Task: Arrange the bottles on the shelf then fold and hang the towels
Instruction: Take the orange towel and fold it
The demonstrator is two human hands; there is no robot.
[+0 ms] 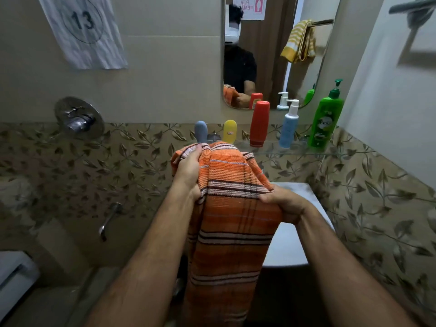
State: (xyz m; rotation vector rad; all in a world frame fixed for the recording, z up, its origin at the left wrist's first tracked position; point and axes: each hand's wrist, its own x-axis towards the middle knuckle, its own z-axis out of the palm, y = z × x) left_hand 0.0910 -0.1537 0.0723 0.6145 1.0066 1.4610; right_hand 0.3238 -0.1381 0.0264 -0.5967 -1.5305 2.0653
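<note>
An orange striped towel point(230, 223) hangs doubled over in front of me, above the sink. My left hand point(188, 169) grips its upper left edge and my right hand point(284, 204) grips its right side lower down. Behind the towel, a glass shelf point(297, 151) carries a row of bottles: a grey-blue one point(200, 131), a yellow one point(229, 131), a tall red one point(259, 123), a blue pump bottle point(289, 125) and a large green pump bottle point(326, 121). The towel hides the shelf's left end.
A white sink point(290, 234) sits below the towel. The mirror point(271, 50) reflects a yellow striped towel point(299, 41) on a bar. A grey towel point(412, 8) hangs at the top right. A shower valve point(79, 118) and tap point(109, 219) are on the left wall.
</note>
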